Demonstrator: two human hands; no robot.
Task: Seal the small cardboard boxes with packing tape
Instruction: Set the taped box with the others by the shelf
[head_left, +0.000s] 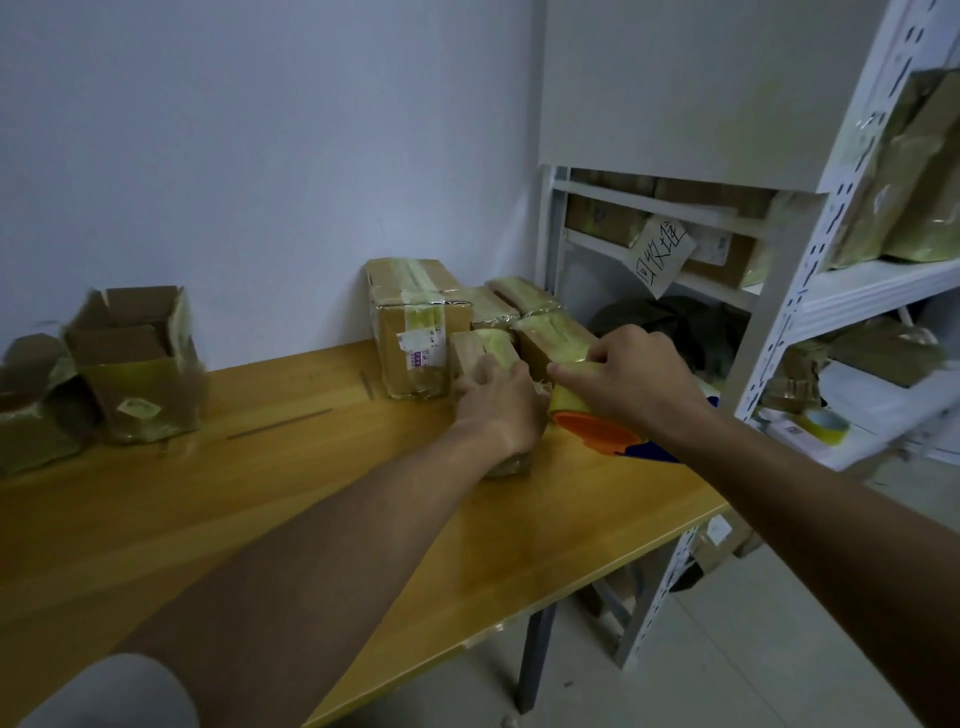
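A small cardboard box (480, 347) with yellowish tape on its top stands on the wooden table (270, 499), near the right end. My left hand (501, 402) grips this box from the front. My right hand (631, 376) holds a tape dispenser (597, 423) with an orange hub and a blue handle, just right of the box. The yellow tape roll sits under my fingers. Behind them lie more small taped boxes (553, 335) and a taller taped box (410, 322) with a label.
An open cardboard box (137, 358) and crumpled packaging stand at the table's left end by the wall. A white metal shelf (779, 291) with parcels and a spare tape roll (826, 423) rises right of the table. A handwritten note hangs on it.
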